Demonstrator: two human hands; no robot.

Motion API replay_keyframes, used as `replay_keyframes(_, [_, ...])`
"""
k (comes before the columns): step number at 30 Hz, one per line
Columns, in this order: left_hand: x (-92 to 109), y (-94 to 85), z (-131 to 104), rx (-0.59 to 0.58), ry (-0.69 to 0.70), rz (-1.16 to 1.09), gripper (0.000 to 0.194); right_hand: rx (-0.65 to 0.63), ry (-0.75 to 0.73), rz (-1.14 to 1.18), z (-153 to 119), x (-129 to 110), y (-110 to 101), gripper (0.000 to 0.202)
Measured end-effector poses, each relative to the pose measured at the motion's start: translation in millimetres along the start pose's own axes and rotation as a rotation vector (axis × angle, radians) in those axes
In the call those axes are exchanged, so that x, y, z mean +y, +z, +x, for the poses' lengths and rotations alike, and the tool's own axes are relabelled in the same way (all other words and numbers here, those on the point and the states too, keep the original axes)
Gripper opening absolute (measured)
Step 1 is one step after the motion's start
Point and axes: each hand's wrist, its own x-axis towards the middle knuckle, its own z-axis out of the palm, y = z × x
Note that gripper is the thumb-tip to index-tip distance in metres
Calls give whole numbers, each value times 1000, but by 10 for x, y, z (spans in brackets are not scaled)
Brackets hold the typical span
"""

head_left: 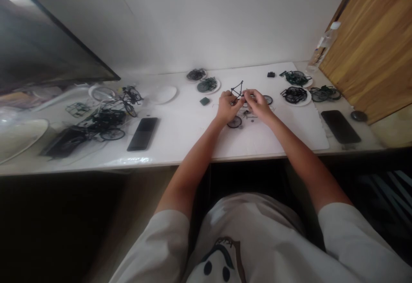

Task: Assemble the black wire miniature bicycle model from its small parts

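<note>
White board (307,126) lies beneath. Left hand (228,106) grips a miniature bicycle frame (237,86) — right hand (258,104) just beside, its hold unclear.

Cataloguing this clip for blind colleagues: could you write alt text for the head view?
A left hand holds a dark miniature bicycle frame above a white board, the right hand close beside it. Spoked wheels lie on the board; dark miniature bicycle parts sit on white plates to either side.

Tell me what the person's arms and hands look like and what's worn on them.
The left hand and right hand are bare, with no gloves or wristbands showing. The forearms are uncovered. Loose, pale short sleeves match the shirt.
</note>
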Motion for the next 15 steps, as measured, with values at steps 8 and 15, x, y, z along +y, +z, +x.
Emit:
replay_keyframes(8, [31, -8, 0, -43, 26, 8, 63, -140, 73, 253, -84, -158, 5, 53])
replay_keyframes(15, [45, 8, -12, -63, 58, 11, 62, -179, 114, 359, -69, -176, -47, 45])
